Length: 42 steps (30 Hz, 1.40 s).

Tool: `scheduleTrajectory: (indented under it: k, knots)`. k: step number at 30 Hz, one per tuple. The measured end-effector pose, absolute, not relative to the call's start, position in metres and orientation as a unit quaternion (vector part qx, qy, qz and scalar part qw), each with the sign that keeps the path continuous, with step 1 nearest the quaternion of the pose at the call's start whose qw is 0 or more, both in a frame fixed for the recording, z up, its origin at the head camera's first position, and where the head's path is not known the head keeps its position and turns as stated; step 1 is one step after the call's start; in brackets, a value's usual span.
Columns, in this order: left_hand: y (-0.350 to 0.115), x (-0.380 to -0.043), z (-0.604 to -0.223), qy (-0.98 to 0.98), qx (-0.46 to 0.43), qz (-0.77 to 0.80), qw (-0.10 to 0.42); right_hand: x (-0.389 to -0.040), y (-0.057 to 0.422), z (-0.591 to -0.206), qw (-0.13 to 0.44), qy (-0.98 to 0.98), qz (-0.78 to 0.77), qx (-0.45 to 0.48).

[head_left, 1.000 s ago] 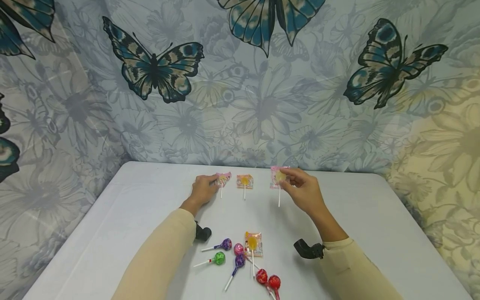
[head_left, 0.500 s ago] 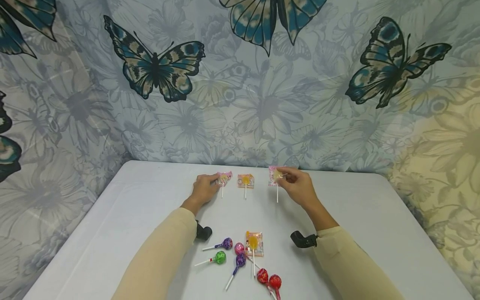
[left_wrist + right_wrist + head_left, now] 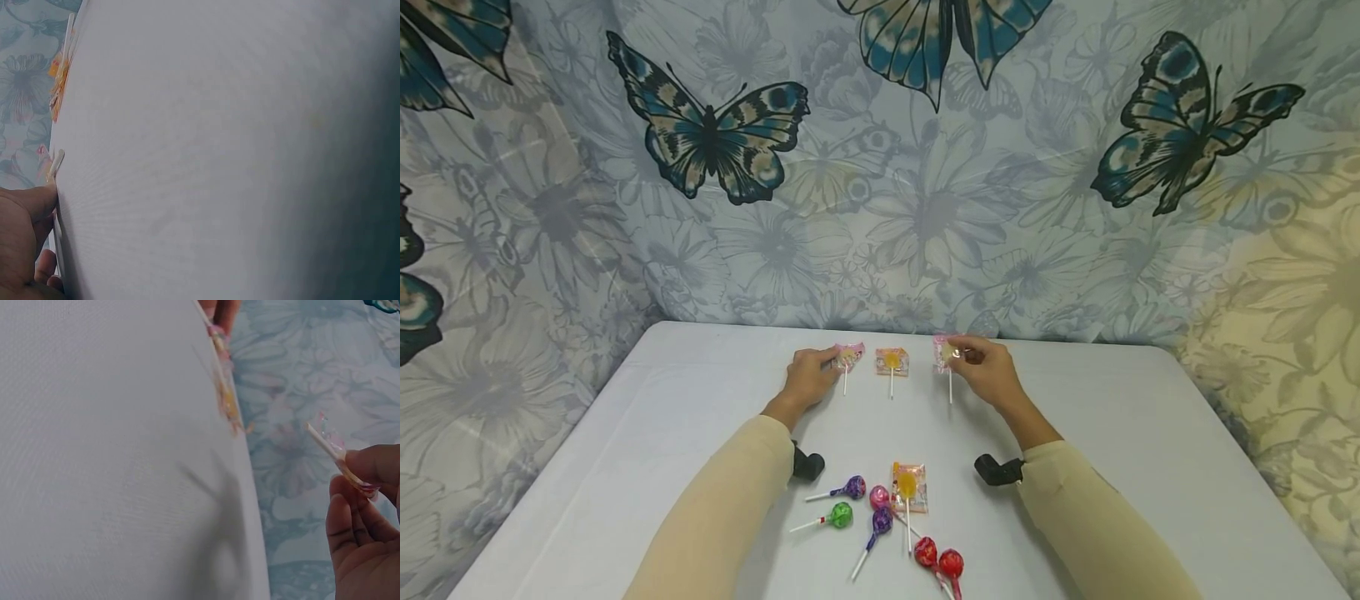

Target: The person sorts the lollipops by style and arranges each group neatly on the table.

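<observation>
The person's right hand [image 3: 988, 372] pinches a pink lollipop [image 3: 942, 356] between thumb and fingers, and holds it above the white table [image 3: 1097, 408], near its far edge. The left hand [image 3: 808, 379] touches the side of a second pink-wrapped lollipop [image 3: 850, 356] and seems to pinch its wrapper, although the left wrist view shows this only partly. An orange-wrapped lollipop [image 3: 892, 362] lies between both hands. Nearer to the person lies a green lollipop [image 3: 840, 515].
</observation>
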<state>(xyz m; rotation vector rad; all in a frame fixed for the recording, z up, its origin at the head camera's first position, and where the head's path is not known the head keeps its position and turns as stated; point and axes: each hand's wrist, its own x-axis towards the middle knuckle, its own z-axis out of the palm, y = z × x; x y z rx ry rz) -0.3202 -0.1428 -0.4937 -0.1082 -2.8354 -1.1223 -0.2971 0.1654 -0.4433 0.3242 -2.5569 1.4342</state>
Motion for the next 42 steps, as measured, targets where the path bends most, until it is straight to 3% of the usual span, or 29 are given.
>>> scheduleTrajectory:
  k: [24, 42]
  knots:
    - [-0.144, -0.319, -0.492, -0.926, -0.041, -0.373, 0.050, -0.323, 0.158, -0.475, 0.031, -0.903, 0.424, 0.052]
    - [-0.144, -0.320, -0.494, -0.928, -0.041, -0.367, 0.049, -0.331, 0.157, -0.481, 0.022, -0.934, 0.348, 0.079]
